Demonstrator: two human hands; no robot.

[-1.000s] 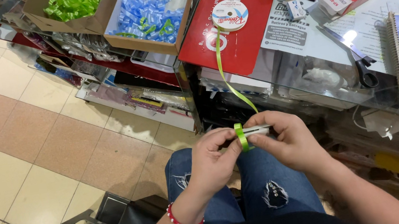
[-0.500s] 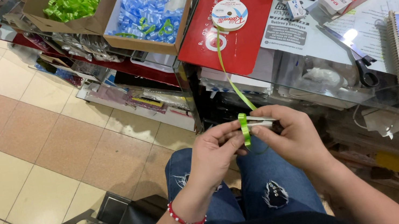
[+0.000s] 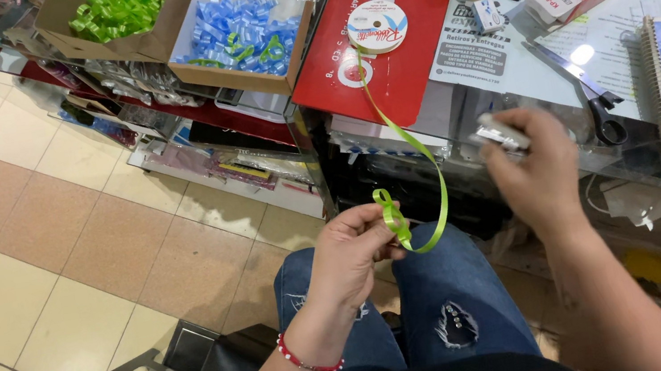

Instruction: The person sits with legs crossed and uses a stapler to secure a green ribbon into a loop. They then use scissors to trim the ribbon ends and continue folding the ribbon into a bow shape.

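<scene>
Ripped blue jeans (image 3: 459, 299), dark top, red-and-white beaded bracelet (image 3: 307, 362), bare forearms

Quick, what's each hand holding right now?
Left hand: closed, pinching a looped green ribbon.
Right hand: closed on a small silver stapler.

Beige and tan floor tiles (image 3: 39, 228) run beside a glass-topped counter (image 3: 639, 31) under bright overhead light.

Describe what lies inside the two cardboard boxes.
Left box holds green ribbon bows; right box holds blue bows with some green ones. The bottoms are covered.
</scene>
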